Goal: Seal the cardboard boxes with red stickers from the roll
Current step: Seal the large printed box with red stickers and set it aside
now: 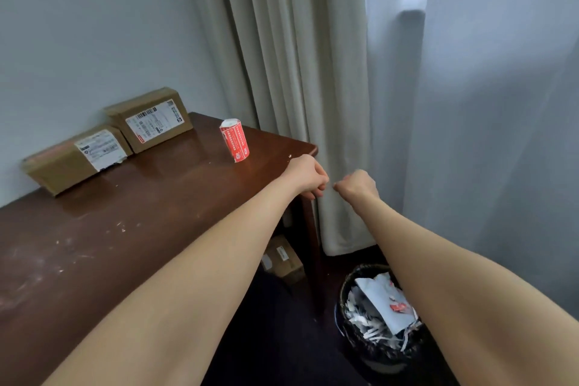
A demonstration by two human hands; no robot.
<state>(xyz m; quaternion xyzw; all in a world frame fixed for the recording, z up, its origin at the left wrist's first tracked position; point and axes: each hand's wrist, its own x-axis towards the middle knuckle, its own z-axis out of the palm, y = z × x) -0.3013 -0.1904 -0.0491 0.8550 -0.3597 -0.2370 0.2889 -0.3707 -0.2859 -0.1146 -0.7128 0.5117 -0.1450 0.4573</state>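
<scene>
nearest: black waste bin [354, 335] on the dark floor, lower right, filled with white paper scraps and backing sheets carrying bits of red.

both bare forearms reach forward past the table's right edge. left hand [308, 177] curled, fingertips pinched together; right hand [358, 185] likewise curled into a loose fist. the two hands sit close, fingertips nearly meeting, off the table's far right corner. whether anything is pinched between them: cannot tell, too small.

under the table, near its leg: a small cardboard box on the floor [282, 258] with a white label, partly hidden by the left arm.

table [94, 244]: dark brown wood, glossy, with pale scuffs and specks on the near part.

roll of red stickers [235, 139] stands upright on the table toward its far right, apart from both hands.

further back, against the wall: two cardboard boxes, the near left box [75, 158] and the far box [148, 119], side by side and touching, each with a white shipping label.

behind: pale grey wall, beige curtain [282, 72], sheer white curtain to the right.
</scene>
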